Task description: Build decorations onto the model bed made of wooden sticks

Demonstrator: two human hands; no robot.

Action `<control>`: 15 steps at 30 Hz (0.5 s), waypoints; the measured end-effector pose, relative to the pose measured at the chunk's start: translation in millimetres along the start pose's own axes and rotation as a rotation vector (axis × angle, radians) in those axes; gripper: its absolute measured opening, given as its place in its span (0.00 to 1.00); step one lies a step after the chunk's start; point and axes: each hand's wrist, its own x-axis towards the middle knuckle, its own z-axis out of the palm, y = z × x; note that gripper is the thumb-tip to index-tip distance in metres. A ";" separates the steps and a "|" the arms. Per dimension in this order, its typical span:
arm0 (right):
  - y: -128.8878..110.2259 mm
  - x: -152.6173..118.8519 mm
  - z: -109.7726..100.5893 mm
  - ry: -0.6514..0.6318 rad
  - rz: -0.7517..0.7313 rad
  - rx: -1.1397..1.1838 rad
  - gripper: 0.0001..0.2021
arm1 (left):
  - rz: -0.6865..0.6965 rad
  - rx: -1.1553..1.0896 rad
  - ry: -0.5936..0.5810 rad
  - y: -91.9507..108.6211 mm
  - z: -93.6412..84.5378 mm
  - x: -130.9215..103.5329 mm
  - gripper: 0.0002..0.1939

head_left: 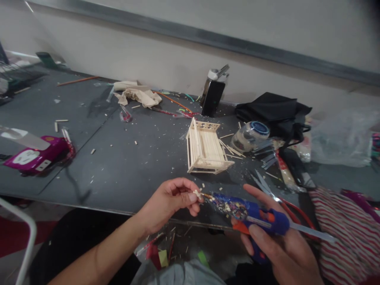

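Note:
My right hand point(285, 245) is wrapped round a blue hot glue gun point(258, 215) with an orange trigger. A translucent glue stick point(314, 232) sticks out of its back end, and bits of debris cling to its front. Close to the nozzle, my left hand point(178, 200) pinches a small pale wooden piece point(198, 194) between thumb and fingertips. The nozzle tip is at that piece; whether they touch, I cannot tell. Beyond both hands stands a miniature bench-like frame point(208, 148) built from thin wooden sticks.
Loose sticks point(233, 149) lie beside a jar with a blue lid point(251, 136). Scissors point(267, 186) rest near my right hand, by a striped cloth point(347, 233). A phone point(213, 98) leans on a bottle at the back. A purple power strip point(38, 156) lies at left.

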 end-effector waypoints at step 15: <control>-0.7 -1.5 2.0 0.021 -0.004 0.003 0.28 | -0.010 0.046 0.032 0.8 0.6 -1.1 0.06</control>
